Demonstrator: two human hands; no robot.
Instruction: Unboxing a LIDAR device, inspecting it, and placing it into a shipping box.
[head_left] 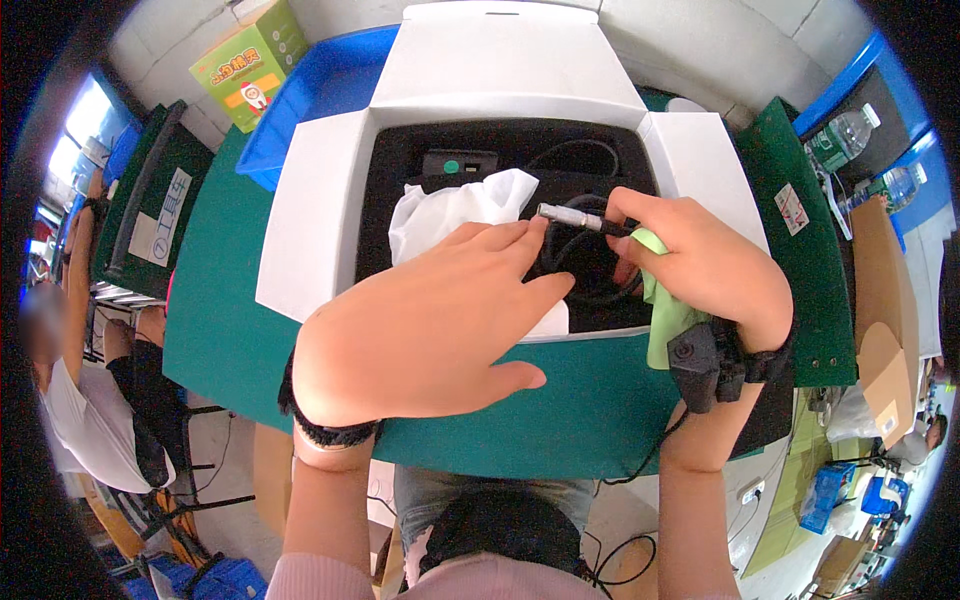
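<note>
My right hand (705, 255) grips a black cable just behind its silver metal connector (573, 217), which points left. A light green cloth (665, 310) is tucked in the same hand and hangs below it. My left hand (430, 310) reaches over the box with fingers spread, its fingertips beside the connector's tip and a crumpled white plastic bag (440, 210). Both hands are above a white cardboard box (320, 230) with its lid up and a black lining inside. Coiled black cable lies in it under my right hand, partly hidden. Behind the bag sits a black device (460, 163) with a green dot.
The box stands on a green table (500, 430). A blue tray (335, 75) and a green carton (250, 70) are behind it at left. Dark green bins (810, 250) flank the table. A black wrist-mounted camera (700, 365) is strapped to my right wrist. Another person sits far left.
</note>
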